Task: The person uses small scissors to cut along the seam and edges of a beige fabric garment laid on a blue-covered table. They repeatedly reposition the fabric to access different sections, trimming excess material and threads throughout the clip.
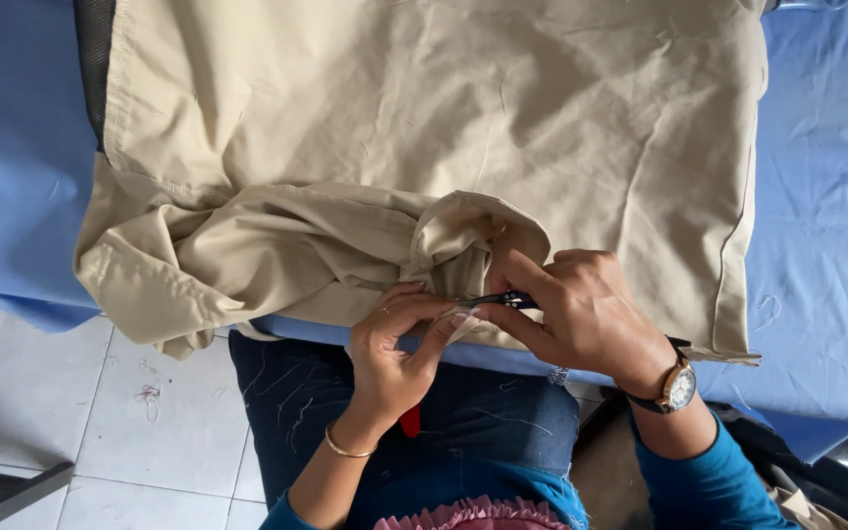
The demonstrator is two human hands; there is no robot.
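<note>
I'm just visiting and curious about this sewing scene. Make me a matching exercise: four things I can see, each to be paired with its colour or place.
Things:
1. garment
2. table cover
3. watch
4. bangle

Descriptions:
A. on the left wrist
B. beige
C. on the right wrist
D. light blue

Pairs: 1-B, 2-D, 3-C, 4-A

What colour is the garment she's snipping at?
Beige, the garment spread over a blue table cover; the head view shows it.
</note>
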